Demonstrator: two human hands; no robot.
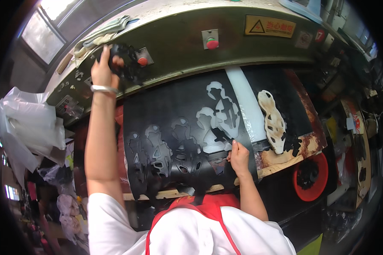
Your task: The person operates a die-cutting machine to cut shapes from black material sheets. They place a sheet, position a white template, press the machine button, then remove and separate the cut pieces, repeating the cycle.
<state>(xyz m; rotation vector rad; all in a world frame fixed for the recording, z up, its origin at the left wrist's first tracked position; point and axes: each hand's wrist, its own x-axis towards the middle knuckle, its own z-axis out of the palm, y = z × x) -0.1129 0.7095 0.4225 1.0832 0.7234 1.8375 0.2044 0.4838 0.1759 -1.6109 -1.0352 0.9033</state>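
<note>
1. The left hand (103, 70) was closed around a black knobbed handle (124, 63) on the olive-green press head (178, 42), seemingly to swing it.
2. The right hand (239, 156) pressed flat, fingers together, pinning the cut-out black leather sheet (178, 131) below that head.

1. The left hand (103, 70) is covering part of the black knob (125, 63) on the far machine front, so the grip itself is not showing.
2. The black sheet (178, 136) is hiding most of the wooden board (281, 157) beneath it; only the board's near edge and right corner are showing.
3. The right hand (239, 157) is pressing its fingertips on the sheet; whether they are pinching its edge is impossible to tell.
4. The red basin (315, 174) at the right is holding dark scraps too small to identify.
5. The plastic bags (25, 127) at the left are blurring toward the dark rim.
6. The person's shoulders are being cut off by the near edge.
</note>
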